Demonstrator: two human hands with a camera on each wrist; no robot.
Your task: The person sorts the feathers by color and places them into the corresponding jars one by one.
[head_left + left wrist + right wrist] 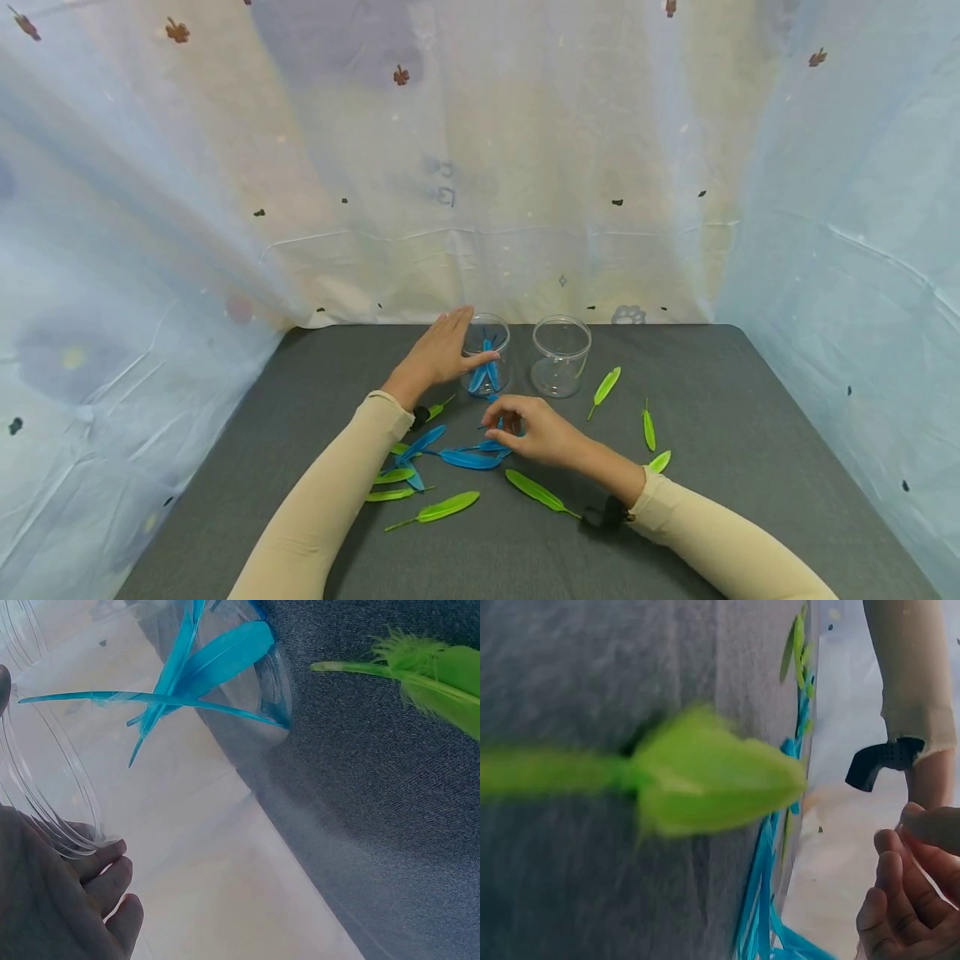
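Observation:
My left hand (438,354) holds the left clear jar (497,321) at its rim, thumb across the front and fingers on the far side. Inside that jar stand several blue feathers (225,664), quills up. The jar's rim lies against the fingers (112,889) in the left wrist view. Over a loose group of blue feathers (471,459) in front of the jar, my right hand (536,429) hovers with bent fingers, thumb and index close together. No feather shows between its fingertips (891,866) in the right wrist view.
A second clear jar (561,367) stands right of the first. Green feathers lie near the left forearm, including one green feather (450,507) in front. Another green feather (536,490) is below the right hand; more, like this green feather (605,387), lie rightward. A curtain (480,167) hangs behind the grey table (735,400).

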